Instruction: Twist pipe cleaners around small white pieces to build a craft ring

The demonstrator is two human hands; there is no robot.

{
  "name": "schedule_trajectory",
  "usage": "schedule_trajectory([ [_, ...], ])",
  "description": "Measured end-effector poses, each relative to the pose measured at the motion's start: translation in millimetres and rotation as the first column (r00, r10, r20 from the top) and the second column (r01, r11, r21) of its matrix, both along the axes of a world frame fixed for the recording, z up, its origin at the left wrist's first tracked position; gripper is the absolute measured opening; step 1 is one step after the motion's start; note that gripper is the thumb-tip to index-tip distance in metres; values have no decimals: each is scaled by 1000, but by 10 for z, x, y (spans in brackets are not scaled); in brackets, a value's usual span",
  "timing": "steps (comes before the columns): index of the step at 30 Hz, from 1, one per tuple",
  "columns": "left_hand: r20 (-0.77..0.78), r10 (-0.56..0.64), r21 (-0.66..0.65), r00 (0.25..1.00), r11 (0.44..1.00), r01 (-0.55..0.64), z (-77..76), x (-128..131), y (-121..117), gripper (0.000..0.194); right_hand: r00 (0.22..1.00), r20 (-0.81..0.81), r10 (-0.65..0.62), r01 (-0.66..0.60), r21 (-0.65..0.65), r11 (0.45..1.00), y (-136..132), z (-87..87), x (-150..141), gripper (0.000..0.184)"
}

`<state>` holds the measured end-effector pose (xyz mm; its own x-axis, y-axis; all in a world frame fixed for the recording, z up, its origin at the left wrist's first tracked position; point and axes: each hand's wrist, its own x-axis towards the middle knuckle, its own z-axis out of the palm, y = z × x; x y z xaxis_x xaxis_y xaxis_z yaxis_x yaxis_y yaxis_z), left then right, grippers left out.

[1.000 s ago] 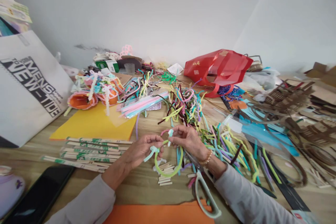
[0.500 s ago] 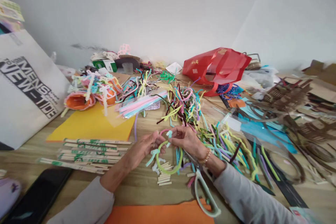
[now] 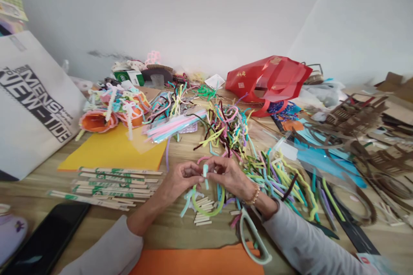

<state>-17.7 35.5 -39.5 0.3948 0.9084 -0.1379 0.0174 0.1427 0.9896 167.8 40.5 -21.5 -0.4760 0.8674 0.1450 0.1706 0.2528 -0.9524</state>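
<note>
Between the fingertips of both hands is a short light-blue pipe cleaner (image 3: 205, 171), standing upright. My left hand (image 3: 181, 177) pinches it from the left, and my right hand (image 3: 227, 175) pinches it from the right. Below the fingers hangs a yellow-green pipe cleaner ring (image 3: 208, 213), and a pink loop (image 3: 202, 160) shows just above them. Another light-blue piece (image 3: 186, 203) sticks out at the ring's left side. Short wooden stick pieces (image 3: 203, 210) lie on the table under the ring. Scissors with pale handles (image 3: 254, 236) rest beside my right wrist.
Wrapped wooden sticks (image 3: 112, 184), yellow sheets (image 3: 112, 150) and a phone (image 3: 48, 236) lie on the left. Loose pipe cleaners (image 3: 229, 126) are heaped ahead and to the right. A red bag (image 3: 267, 79) lies at the back; orange sheets (image 3: 196, 262) are in front.
My left fingers have come up to meet my right fingertips at the light-blue piece. The yellow-green ring now hangs partly behind the hands. The view has shifted slightly.
</note>
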Motion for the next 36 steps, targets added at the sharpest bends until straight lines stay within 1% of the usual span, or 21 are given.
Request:
schedule_trajectory([
  [3, 54, 21, -33, 998, 999, -20, 21, 14, -11, 26, 1000, -23, 14, -14, 12, 1000, -4, -15, -13, 12],
  [6, 93, 58, -63, 994, 997, -52, 54, 36, -25, 32, 998, -67, 9, -10, -16, 1000, 4, -57, -24, 12],
  [9, 127, 70, -83, 989, 995, -60, 72, 49, -35, 35, 995, -95, 8, -12, -40, 999, 9, -90, -28, 12],
  [12, 159, 66, -120, 985, 992, -47, 75, 49, -41, 36, 995, -95, 14, -16, -26, 1000, 11, -111, -27, 11],
  [14, 173, 84, -146, 981, 988, -58, 71, 49, -41, 36, 995, -96, 8, -9, -7, 1000, 14, -125, -24, 11],
  [17, 181, 110, -166, 977, 983, -79, 57, 49, -35, 34, 996, -91, -2, 4, 27, 1000, 21, -143, -15, 12],
  [19, 170, 100, -163, 980, 984, -72, 44, 47, -27, 32, 996, -86, 3, 0, 36, 999, 25, -145, -11, 12],
  [24, 147, 50, -138, 988, 990, -30, 6, 29, 3, 28, 996, -79, 32, -31, 15, 999, 21, -101, -24, 11],
  [30, 125, 69, -131, 990, 990, -52, -13, 26, 9, 24, 992, -100, 73, -76, -27, 997, 21, -87, -33, 17],
  [33, 132, 80, -139, 988, 988, -61, 2, 25, 8, 24, 992, -112, 59, -64, -40, 997, 14, -85, -34, 22],
  [36, 174, 96, -156, 980, 985, -68, 21, 3, 25, 24, 988, -153, 15, -27, -75, 997, -4, -37, -40, 26],
])
